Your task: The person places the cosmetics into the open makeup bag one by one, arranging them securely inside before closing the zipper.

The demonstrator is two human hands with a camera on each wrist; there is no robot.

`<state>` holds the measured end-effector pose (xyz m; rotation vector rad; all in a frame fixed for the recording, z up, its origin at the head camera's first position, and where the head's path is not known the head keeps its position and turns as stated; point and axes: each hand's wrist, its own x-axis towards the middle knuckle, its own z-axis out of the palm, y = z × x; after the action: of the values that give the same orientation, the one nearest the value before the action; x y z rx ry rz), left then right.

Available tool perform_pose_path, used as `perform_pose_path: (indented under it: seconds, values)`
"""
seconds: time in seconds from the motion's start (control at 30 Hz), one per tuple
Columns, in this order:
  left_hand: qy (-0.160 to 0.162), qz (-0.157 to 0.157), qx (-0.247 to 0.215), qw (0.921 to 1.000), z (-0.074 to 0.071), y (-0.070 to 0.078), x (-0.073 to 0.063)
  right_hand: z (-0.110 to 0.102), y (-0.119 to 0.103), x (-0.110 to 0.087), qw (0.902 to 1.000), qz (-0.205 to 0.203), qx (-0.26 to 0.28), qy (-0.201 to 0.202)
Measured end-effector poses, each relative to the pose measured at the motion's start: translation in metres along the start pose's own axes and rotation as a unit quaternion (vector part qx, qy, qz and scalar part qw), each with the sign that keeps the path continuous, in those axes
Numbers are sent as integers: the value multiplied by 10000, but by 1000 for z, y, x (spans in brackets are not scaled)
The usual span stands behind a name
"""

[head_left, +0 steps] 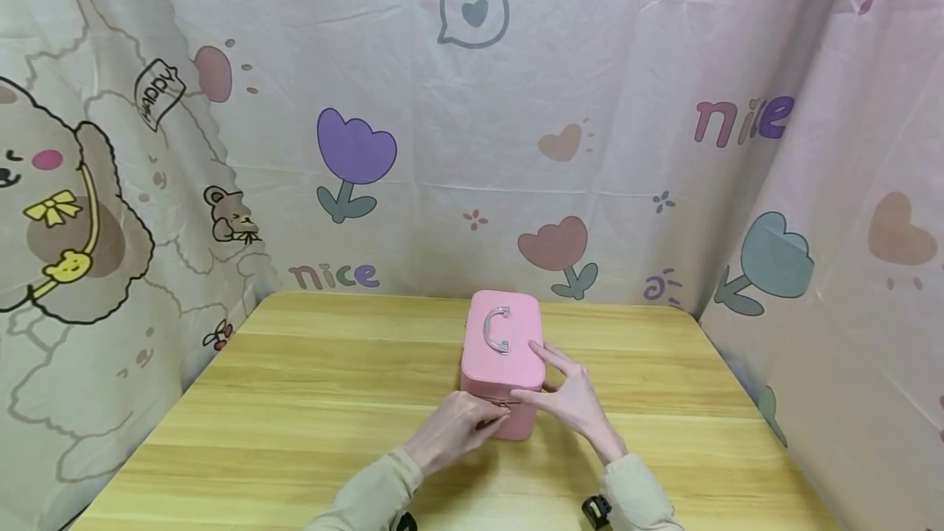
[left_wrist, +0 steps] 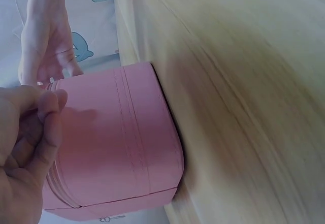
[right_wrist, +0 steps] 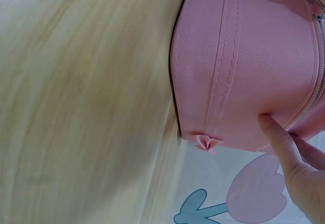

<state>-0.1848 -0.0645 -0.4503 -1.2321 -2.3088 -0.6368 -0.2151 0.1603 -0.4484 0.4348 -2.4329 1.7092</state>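
A pink cosmetic case [head_left: 505, 351] with a silver handle [head_left: 496, 330] on its lid stands upright on the table. Along the seam below its lid runs a zipper [right_wrist: 317, 89]. At the near face, my left hand [head_left: 459, 426] pinches the metal zipper pull [right_wrist: 319, 3] between thumb and curled fingers. My right hand [head_left: 571, 400] rests with spread, fairly straight fingers against the near right corner, touching the lid edge and the side. In the right wrist view, one finger [right_wrist: 277, 135] presses the side wall just below the zipper.
The case stands on a wooden table [head_left: 332, 383]. A printed curtain [head_left: 457, 121] hangs behind the table and along both sides. A small pink bow [right_wrist: 207, 142] sticks out from the case's side, low down. Black wrist devices [head_left: 596, 510] show near the sleeves.
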Motion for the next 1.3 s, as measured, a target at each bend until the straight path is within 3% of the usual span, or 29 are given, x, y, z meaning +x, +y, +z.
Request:
perform_pose_path:
  seconds: [0.27,0.47,0.7,0.9,1.13,1.23,1.3]
  values:
    - [36,-125,-120,9998,-2,-1,2,0,1,0,10000,-52,-45,-18]
    - [209,-407,-376,9982,-4,1,2,1,1,-1,9999,-60,-23,-80]
    - [1288,-338,-772,9881,-5,-1,3,1,1,-2,9999,-63,-81,-65]
    - [2364,-319,-380,9704,-5,-6,3,0,0,-1,9999,-55,-132,-85]
    - [2806,-946,-67,9551,-6,-9,5,0,-1,-2,9998,63,-179,-70]
    - [2730,-1515,-202,9498,-6,-7,7,0,-1,-2,9997,42,-247,-51]
    - [2521,-2059,-457,9444,-7,-5,8,0,-1,-2,9996,53,-278,-38]
